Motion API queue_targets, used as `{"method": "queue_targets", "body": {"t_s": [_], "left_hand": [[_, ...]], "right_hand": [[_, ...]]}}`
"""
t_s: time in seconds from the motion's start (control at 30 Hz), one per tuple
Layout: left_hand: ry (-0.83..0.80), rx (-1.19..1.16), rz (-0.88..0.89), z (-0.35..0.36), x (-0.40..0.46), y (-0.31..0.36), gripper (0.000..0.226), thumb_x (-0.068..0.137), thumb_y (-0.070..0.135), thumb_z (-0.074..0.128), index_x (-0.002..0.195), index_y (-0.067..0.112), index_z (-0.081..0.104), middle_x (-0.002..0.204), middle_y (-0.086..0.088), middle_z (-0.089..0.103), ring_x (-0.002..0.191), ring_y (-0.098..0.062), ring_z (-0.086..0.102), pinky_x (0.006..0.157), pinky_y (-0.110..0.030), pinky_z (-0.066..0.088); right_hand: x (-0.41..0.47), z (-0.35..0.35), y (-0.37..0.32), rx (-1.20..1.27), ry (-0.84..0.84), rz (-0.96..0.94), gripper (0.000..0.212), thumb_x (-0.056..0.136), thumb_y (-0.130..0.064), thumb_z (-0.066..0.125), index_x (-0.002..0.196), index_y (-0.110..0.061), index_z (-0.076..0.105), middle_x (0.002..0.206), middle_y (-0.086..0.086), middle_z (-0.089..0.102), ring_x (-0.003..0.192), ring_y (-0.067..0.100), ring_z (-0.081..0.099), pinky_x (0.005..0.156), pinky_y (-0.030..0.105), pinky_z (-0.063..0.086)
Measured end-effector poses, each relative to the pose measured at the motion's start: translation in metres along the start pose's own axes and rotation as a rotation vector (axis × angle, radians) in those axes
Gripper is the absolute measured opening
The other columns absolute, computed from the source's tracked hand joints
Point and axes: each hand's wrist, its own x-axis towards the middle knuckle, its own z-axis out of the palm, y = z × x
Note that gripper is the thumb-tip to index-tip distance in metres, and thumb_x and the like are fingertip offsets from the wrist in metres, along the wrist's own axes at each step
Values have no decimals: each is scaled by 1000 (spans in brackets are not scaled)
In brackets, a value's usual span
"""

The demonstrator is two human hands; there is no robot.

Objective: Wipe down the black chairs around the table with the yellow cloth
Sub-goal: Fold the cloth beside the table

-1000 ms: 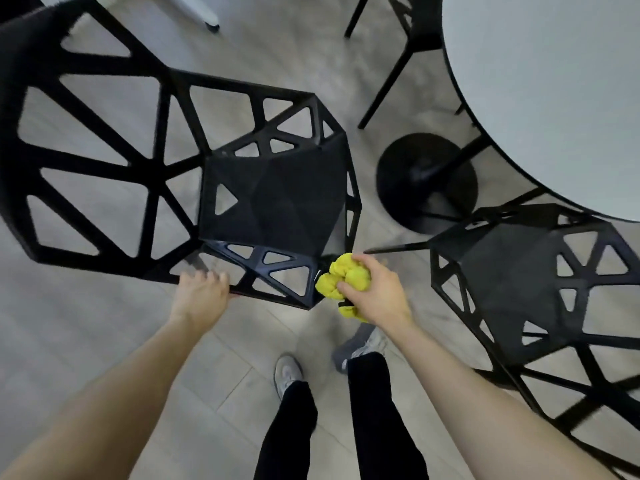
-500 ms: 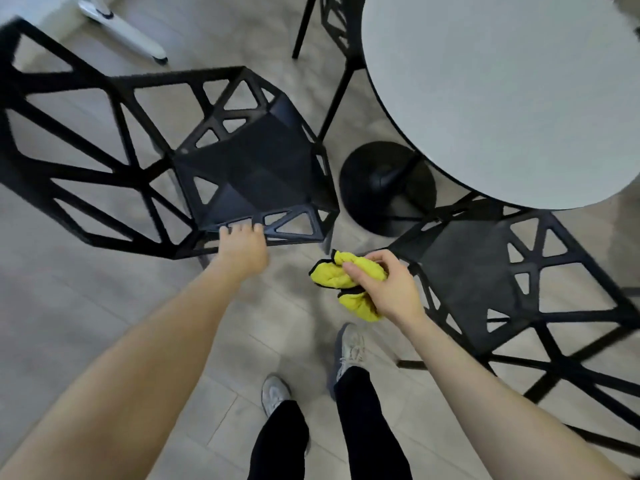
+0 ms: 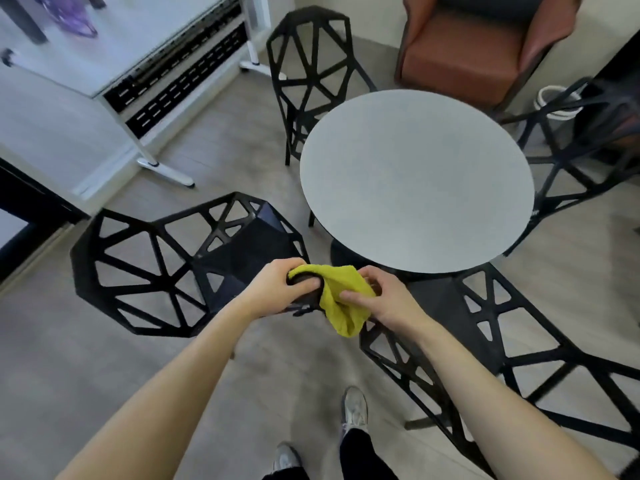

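Observation:
The yellow cloth (image 3: 337, 299) hangs between both hands in front of me. My left hand (image 3: 278, 289) grips its upper left edge, fingers curled. My right hand (image 3: 382, 301) pinches the cloth's right side with thumb and fingers. Both hands hover between two black lattice chairs: one on the left (image 3: 166, 268) with its seat toward the table, one on the right (image 3: 491, 348) pushed partly under the round grey table (image 3: 415, 181). Two more black chairs stand at the table's far side (image 3: 311, 67) and right side (image 3: 571, 147).
A brown armchair (image 3: 478, 46) sits behind the table. A white wheeled stand with black slotted panels (image 3: 166, 81) stands at the left rear. My two feet in grey shoes (image 3: 353, 410) are on the wood floor below.
My left hand left the left chair's edge and took hold of the cloth. The view rose and pulled back, so the whole table and the far chairs show. The cloth has been spread out.

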Motion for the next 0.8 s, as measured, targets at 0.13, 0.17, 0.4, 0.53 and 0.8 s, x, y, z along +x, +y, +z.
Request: {"method": "queue_targets", "body": {"t_s": [0.13,0.17,0.4,0.53,0.8], "left_hand": [[-60,32,75,-17,23,59,9,98,31,79,98,31,70,86,17,71,82,-3,66,79,-33,53],[-96,51,99,-23,28,72,13,96,27,80,103,31,70,91,17,72,87,-4,67,83,-34,54],[-337,-214,-57,-24,54,112,54,85,25,94,133,23,70,126,2,78,121,-19,73,110,-40,55],[-253,-349,-65,-22,82,109,36,92,26,87,125,16,78,122,-5,80,119,-24,75,108,-42,56],[-277,16,30,-54,152,131,38,78,20,98,110,27,79,107,3,79,104,-16,74,96,-39,62]], "right_hand": [[2,-45,-25,-110,-22,-76,38,80,-25,92,106,-22,65,98,-1,72,79,1,61,69,15,47],[3,-56,-31,-127,-4,-95,40,78,-24,93,107,-23,65,101,0,72,84,5,63,72,19,48],[16,-99,-73,-155,173,-256,46,66,-18,96,102,-35,72,102,-12,74,93,6,67,80,26,55],[26,-121,-84,-167,104,-234,47,69,-22,98,106,-36,74,103,-15,73,96,1,67,81,20,53],[67,-150,-78,-470,74,0,25,80,-29,90,87,-28,66,89,-7,69,82,16,63,71,31,51]]}}
